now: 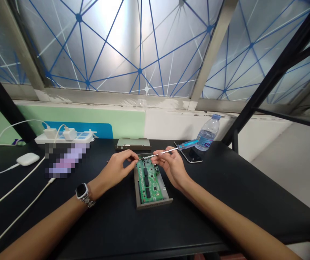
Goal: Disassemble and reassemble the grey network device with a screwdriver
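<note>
A green circuit board [151,184] lies in a grey metal casing [155,205] on the black table. My right hand [171,166] grips the metal shaft of a screwdriver [188,144] with a blue handle. The shaft slants down to the left, its tip at the far end of the board. My left hand [121,166] is at the board's far left corner, thumb and forefinger pressed close together near the tip. Whatever is between those fingers is too small to make out.
Behind the casing sits a grey metal cover [133,143]. A phone [192,155] and a water bottle [209,133] stand at the back right. On the left are a power strip [83,136], white cables, a white case [27,159] and a blurred-out object [66,160].
</note>
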A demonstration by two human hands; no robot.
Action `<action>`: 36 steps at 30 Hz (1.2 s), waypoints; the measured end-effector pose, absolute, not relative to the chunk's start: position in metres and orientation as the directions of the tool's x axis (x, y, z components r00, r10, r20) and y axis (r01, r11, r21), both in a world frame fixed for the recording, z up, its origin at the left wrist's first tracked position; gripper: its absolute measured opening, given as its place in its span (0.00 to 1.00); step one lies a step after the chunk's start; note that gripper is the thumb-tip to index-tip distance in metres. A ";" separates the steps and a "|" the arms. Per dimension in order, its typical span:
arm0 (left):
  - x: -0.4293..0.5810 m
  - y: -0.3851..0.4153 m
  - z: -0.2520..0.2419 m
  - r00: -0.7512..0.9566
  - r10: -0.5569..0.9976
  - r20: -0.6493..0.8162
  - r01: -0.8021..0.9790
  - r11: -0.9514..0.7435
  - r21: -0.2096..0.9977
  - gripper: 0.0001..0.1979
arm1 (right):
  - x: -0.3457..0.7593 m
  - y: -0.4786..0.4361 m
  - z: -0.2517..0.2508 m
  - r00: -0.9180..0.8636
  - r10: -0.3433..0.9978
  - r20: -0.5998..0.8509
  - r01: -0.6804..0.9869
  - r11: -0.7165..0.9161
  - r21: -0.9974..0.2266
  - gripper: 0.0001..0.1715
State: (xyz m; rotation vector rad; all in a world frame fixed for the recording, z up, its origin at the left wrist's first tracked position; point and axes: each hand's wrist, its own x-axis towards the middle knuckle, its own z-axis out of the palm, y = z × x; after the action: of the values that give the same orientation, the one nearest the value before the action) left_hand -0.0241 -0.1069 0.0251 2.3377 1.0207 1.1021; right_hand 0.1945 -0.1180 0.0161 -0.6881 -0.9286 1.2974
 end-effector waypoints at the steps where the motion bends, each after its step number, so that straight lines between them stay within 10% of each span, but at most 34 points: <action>1: -0.024 -0.107 0.025 0.440 0.733 0.518 0.449 -0.680 0.580 0.04 | 0.194 -0.118 0.016 0.016 0.985 0.175 -0.495 0.160 -0.854 0.25; 25: -0.020 -0.108 0.016 0.442 0.766 0.466 0.505 -0.642 0.577 0.06 | 0.192 -0.119 0.016 0.082 0.992 0.095 -0.531 0.125 -0.838 0.25; 36: -0.095 -0.066 0.031 0.512 0.820 0.257 0.774 -0.570 0.275 0.08 | 0.198 -0.117 0.019 0.080 0.991 0.106 -0.481 0.132 -0.867 0.25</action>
State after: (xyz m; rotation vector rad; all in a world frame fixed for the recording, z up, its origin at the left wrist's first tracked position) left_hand -0.0953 -0.0659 0.0313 2.6210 1.3882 0.5479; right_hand 0.1984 -0.1167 0.0188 -0.7710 -0.8531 1.2820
